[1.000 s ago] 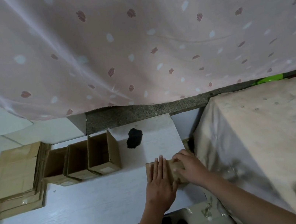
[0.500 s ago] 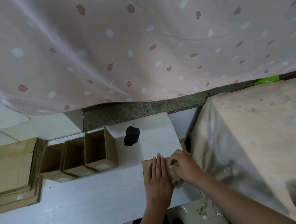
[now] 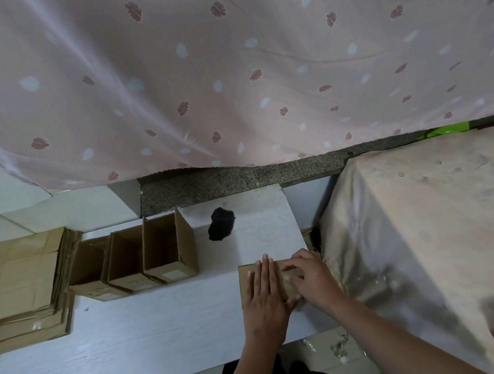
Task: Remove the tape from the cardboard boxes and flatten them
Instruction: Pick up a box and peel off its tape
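Observation:
A small flat cardboard box (image 3: 244,279) lies near the right end of the white table (image 3: 134,340). My left hand (image 3: 264,297) presses flat on it with straight fingers. My right hand (image 3: 313,276) rests on the box's right part with fingers curled at its top; what they pinch is hidden. Three open cardboard boxes (image 3: 140,255) stand side by side at the table's back. A stack of flattened boxes (image 3: 19,287) lies at the far left.
A black lump (image 3: 221,228) sits on the table behind my hands. A cloth-covered block (image 3: 441,237) stands close on the right. A pink patterned curtain (image 3: 219,61) hangs behind. Crumpled tape scraps (image 3: 338,345) lie on the floor below the table edge.
Both hands have stayed on the flat box; the right hand's fingers have shifted slightly on its top. The view has drifted a little.

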Available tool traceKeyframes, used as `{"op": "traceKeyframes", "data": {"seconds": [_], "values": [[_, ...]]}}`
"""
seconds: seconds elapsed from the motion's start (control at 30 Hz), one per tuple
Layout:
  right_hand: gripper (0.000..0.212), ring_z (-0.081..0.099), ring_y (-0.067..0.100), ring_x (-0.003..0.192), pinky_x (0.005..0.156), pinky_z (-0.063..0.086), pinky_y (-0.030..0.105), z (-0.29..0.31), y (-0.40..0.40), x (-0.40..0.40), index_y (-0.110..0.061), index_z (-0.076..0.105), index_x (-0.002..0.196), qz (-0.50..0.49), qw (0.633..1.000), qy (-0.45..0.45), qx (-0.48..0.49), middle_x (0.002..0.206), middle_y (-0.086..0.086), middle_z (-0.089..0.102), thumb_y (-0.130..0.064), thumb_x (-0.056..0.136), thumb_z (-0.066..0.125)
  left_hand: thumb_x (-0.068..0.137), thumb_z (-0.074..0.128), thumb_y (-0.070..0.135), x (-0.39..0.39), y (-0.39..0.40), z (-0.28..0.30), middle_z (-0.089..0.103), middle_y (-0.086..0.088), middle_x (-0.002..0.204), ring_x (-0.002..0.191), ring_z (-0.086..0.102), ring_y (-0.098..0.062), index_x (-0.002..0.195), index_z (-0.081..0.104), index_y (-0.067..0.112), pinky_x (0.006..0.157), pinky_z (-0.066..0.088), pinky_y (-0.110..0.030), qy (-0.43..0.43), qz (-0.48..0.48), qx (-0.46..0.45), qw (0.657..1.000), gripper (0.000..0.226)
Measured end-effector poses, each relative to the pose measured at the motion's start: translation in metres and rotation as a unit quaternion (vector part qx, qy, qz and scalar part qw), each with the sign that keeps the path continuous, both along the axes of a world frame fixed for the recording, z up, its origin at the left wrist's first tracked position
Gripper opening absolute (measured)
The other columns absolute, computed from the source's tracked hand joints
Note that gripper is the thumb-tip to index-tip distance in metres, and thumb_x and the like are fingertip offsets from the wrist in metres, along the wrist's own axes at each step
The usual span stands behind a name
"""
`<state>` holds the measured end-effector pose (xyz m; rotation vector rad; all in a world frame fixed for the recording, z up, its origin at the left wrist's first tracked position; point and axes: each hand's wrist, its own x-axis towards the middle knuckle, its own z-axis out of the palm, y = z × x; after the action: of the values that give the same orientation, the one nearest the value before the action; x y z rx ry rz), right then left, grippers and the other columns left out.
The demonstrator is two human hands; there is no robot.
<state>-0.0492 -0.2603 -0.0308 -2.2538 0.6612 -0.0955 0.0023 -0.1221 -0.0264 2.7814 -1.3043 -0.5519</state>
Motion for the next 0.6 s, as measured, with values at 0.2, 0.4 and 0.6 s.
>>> {"op": "traceKeyframes", "data": {"seconds": [0.2,0.4,0.6], "values": [[0.015,0.055,0.016,0.098,0.090,0.048,0.027,0.006,-0.003,0.005,-0.013,0.076,0.098,0.013,1.000,0.009,-0.008,0.093,-0.004,0.056,-0.005,0.087,0.069,0.093,0.008,0.069,0.000,-0.001,-0.005,0.024,-0.013,0.163,0.150,0.023,-0.024,0.154,0.029,0.003,0.118,0.000,-0.038,-0.017,0.031,-0.004,0.999,0.093],[0.015,0.052,0.012,0.101,0.088,0.044,0.019,0.008,-0.004,0.006,-0.019,0.074,0.096,0.023,1.000,0.014,-0.004,0.096,-0.012,0.054,-0.007,0.087,0.069,0.088,-0.004,0.074,0.003,0.000,-0.012,-0.026,-0.007,0.163,0.149,-0.026,-0.021,0.154,-0.020,0.009,0.116,-0.022,-0.039,-0.029,0.008,0.004,1.000,0.094],[0.033,0.049,0.011,0.103,0.086,0.032,0.002,0.003,0.002,0.000,-0.026,0.074,0.114,0.017,1.000,0.010,0.008,0.100,-0.012,0.050,-0.005,0.089,0.066,0.094,0.012,0.067,-0.003,0.002,-0.001,0.034,-0.013,0.159,0.146,0.034,-0.024,0.150,0.040,0.003,0.116,0.008,-0.039,-0.031,0.025,-0.006,0.999,0.089]]}}
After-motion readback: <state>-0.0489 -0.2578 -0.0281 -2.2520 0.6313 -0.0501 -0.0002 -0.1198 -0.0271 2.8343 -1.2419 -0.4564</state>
